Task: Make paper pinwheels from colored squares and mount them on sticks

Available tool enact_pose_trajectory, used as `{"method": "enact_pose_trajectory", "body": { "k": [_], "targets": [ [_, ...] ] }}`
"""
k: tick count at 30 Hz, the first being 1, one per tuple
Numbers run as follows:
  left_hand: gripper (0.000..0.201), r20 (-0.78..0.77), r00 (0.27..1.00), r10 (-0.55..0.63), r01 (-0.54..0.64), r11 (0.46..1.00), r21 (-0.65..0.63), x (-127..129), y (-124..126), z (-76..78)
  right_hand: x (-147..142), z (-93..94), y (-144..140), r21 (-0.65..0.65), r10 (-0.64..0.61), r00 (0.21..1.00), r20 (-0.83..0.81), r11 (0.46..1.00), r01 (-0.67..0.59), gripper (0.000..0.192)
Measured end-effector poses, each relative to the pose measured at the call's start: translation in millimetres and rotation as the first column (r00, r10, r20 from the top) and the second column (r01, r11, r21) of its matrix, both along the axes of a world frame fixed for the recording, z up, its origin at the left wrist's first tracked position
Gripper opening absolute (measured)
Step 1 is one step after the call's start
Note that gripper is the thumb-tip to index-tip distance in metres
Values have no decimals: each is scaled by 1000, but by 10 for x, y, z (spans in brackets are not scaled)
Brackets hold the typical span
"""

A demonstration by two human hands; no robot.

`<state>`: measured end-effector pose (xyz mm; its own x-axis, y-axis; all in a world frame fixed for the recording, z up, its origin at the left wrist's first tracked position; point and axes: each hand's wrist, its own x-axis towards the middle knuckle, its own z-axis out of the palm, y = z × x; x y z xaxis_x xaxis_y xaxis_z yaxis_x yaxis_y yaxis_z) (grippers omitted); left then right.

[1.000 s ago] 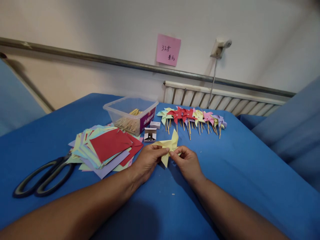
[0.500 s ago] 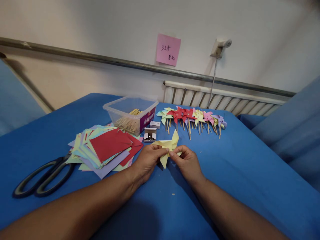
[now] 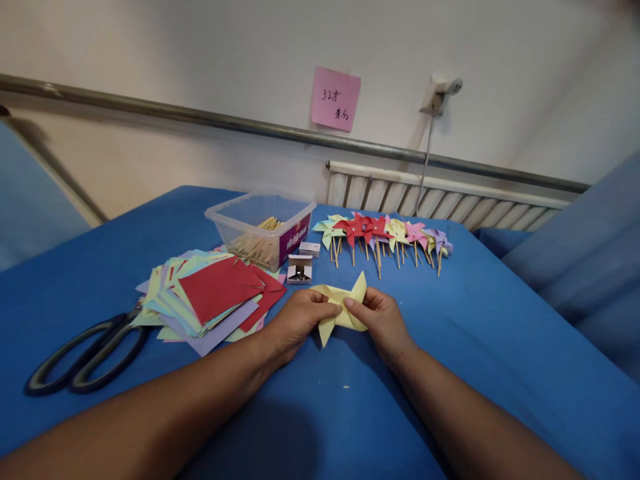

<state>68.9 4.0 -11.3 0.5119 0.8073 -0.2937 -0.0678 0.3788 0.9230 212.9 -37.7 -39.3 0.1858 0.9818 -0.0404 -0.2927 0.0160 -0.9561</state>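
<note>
Between my hands is a yellow paper pinwheel (image 3: 345,320), its pointed blades folded in toward the middle. My left hand (image 3: 300,319) grips it from the left, thumb pressed near the centre. From the other side my right hand (image 3: 383,323) pinches it, with its thumb also at the centre. My fingers behind the paper are partly hidden. Just beyond my left hand stands an opened small box (image 3: 300,270) with shiny metal pins inside, and a second small white box (image 3: 309,249) is behind it.
A pile of coloured paper sheets (image 3: 200,300) lies on the left beside large black-handled scissors (image 3: 95,353). Behind is a clear plastic tub (image 3: 235,220) of wooden sticks. Several finished pinwheels on sticks (image 3: 376,230) line the back of the blue-covered table (image 3: 490,373).
The yellow pinwheel has turned and tilted between my hands and sits slightly lower. My right thumb has moved from its lower edge onto its centre.
</note>
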Motion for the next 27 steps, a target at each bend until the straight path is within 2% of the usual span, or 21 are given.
{"method": "enact_pose_trajectory", "body": {
  "k": [4, 7, 13, 23, 27],
  "targets": [
    [10, -99, 993, 63, -60, 998, 35, 8, -29, 20, -22, -22, 23, -31, -4, 999, 35, 1000, 5, 29],
    [15, -120, 986, 113, -106, 992, 62, 13, -39, 27, -40, -27, 28, -37, -13, 1000, 15, 999, 14, 27],
    [19, -88, 994, 64, -54, 993, 107, 22, -13, 19, -63, -50, 21, -7, -31, 999, -6, 999, 31, 26],
    [21, -165, 983, 77, -49, 985, 164, 25, -14, 6, -85, -30, 25, -34, -46, 999, -29, 998, 45, 30],
    [22, -158, 984, 80, -54, 986, 160, 28, -17, 12, -57, -38, 11, -51, 12, 997, -83, 999, -17, 32]
  ]
}}
